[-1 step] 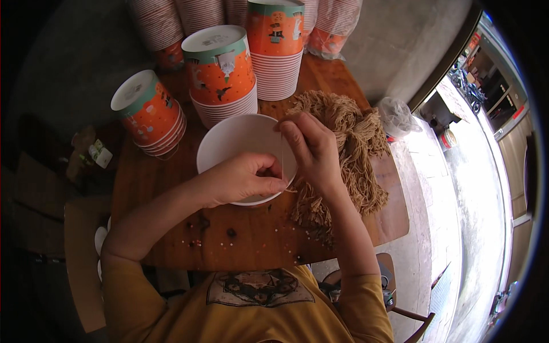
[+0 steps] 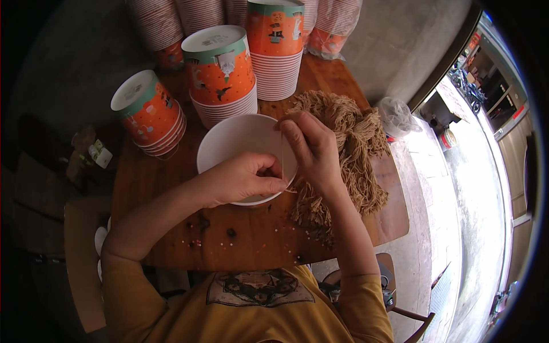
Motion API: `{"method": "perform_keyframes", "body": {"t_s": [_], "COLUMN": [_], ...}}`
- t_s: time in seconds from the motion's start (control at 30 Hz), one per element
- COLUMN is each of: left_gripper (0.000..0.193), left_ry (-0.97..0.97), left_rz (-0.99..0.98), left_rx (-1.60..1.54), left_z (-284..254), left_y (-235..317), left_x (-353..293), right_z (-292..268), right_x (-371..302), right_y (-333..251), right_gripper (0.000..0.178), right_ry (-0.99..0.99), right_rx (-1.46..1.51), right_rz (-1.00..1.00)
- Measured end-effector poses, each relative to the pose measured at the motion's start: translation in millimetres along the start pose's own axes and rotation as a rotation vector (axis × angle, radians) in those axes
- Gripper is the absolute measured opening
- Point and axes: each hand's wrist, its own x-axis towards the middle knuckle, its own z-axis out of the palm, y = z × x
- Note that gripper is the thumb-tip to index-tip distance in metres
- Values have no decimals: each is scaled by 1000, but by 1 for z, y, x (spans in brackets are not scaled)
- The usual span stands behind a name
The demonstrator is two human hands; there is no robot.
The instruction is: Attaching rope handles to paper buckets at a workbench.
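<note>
A thin, light string (image 2: 282,157) runs taut and nearly upright between my hands, over the right side of a white paper tub (image 2: 226,137) that stands with its mouth up. My left hand (image 2: 246,180) is closed in a pinch on the string's lower part, where a short tan end pokes out past the fingertips. Higher up and to the right, my right hand (image 2: 311,146) pinches the other part between thumb and fingers. Just beside and partly behind that hand lies a big bundle of tan yarn (image 2: 357,134). The tub's inside is partly hidden by both hands.
Stacks of upturned orange and green printed tubs (image 2: 150,114) stand at the back of the wooden table (image 2: 171,228), with more bagged stacks (image 2: 329,34) behind. Small pale beads (image 2: 223,244) are scattered near the front edge. A crumpled clear bag (image 2: 397,117) sits at the right.
</note>
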Motion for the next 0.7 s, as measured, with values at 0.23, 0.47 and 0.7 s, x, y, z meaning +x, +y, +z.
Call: {"method": "perform_keyframes", "body": {"t_s": [0.23, 0.47, 0.7], "left_gripper": [15, 15, 18], "left_ry": [75, 101, 65], "left_rz": [34, 42, 51], "left_rx": [-32, -159, -180], "left_z": [2, 1, 2], "left_y": [1, 0, -3], "left_x": [1, 4, 11], "right_z": [-12, -4, 8], "right_x": [-17, -73, -82], "right_y": [10, -25, -13], "right_gripper": [23, 27, 18], "right_ry": [254, 28, 119], "right_rx": [-752, -291, -293], "right_rz": [-68, 23, 41]}}
